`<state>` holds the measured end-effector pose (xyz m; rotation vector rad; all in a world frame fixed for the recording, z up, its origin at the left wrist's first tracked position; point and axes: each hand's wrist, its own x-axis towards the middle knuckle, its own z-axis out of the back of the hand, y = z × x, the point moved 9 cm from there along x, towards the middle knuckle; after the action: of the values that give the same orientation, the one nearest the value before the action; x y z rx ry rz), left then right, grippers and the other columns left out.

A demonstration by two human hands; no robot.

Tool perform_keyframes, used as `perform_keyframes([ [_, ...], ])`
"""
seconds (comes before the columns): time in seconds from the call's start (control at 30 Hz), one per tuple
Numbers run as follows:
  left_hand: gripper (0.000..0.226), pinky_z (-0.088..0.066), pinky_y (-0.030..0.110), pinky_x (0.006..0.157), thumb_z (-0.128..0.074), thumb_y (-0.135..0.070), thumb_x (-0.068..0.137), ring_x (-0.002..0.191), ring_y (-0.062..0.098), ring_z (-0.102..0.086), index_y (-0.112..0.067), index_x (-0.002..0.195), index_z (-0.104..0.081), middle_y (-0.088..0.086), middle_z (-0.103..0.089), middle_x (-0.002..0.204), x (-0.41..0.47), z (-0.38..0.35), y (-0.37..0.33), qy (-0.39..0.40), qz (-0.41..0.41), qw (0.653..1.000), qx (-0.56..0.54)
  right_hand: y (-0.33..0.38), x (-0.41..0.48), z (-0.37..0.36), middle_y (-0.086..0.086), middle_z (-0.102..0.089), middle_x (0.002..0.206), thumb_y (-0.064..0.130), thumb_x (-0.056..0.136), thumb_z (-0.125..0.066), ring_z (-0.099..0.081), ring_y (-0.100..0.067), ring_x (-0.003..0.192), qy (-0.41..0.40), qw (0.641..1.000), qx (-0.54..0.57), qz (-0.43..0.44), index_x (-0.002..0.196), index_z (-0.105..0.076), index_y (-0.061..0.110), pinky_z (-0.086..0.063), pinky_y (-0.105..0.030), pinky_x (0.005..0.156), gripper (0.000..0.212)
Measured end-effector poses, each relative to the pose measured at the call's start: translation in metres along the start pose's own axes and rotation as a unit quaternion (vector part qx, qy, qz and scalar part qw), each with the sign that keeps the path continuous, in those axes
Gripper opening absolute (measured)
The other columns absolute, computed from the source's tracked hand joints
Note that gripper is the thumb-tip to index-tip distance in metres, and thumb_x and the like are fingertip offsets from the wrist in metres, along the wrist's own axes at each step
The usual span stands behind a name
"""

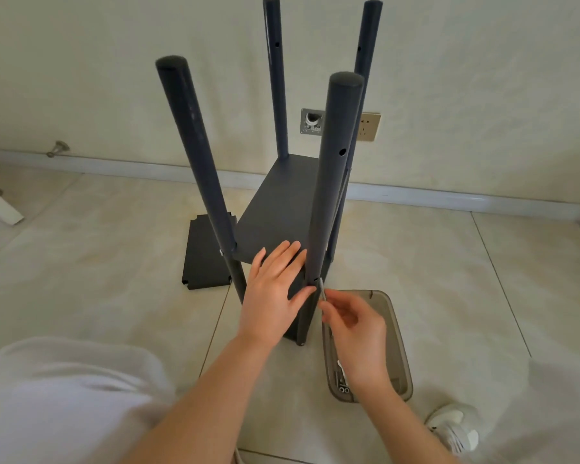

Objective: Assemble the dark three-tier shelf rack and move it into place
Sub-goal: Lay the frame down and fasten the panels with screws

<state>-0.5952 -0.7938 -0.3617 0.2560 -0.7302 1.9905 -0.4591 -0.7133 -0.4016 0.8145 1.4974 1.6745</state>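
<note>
Partly assembled rack (275, 209) stands on the tiled floor (416, 262) at frame centre, close to the wall. Four dark poles are upright and one shelf is fitted between them.

Left hand (275, 289): grip released, fingers straight and flat on the shelf's near edge, thumb touching the near-right pole (332, 182).

Right hand (355, 326): grip pinching a thin metal key (322, 289), whose tip meets that pole just beside the left thumb.

A loose shelf panel (201, 259) lies flat on the floor at the rack's 9 o'clock. A translucent tray (399, 346) holding small hardware sits at its 5 o'clock, under the right hand. A white shoe (456, 426) shows at frame 4 o'clock.
</note>
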Motion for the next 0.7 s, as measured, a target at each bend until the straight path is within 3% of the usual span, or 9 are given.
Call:
perform_keyframes([
  [0.47,0.059,-0.028,0.050,0.121,-0.080,-0.026,0.084,0.141,0.021,-0.047,-0.011,0.138,-0.061,0.004,-0.057,0.146,-0.0012,0.0010,0.0008,-0.013,-0.006,1.000,-0.001,0.0076,-0.0079,-0.0082,0.019,-0.073,0.087,0.008,0.087,-0.073,-0.069,0.000,0.076,-0.003,1.000,0.004,0.030,0.094,-0.070,0.033,-0.052,-0.010,0.071,0.026],
  [0.7,0.057,-0.030,0.051,0.120,-0.078,-0.033,0.086,0.139,0.020,-0.049,-0.014,0.137,-0.062,0.003,-0.058,0.144,-0.0013,0.0003,0.0013,-0.019,0.001,1.000,0.007,0.0005,-0.0044,-0.0001,0.016,-0.072,0.084,0.007,0.091,-0.067,-0.068,-0.004,0.076,-0.023,1.000,0.011,0.004,0.095,-0.072,0.029,-0.053,-0.013,0.073,0.022],
])
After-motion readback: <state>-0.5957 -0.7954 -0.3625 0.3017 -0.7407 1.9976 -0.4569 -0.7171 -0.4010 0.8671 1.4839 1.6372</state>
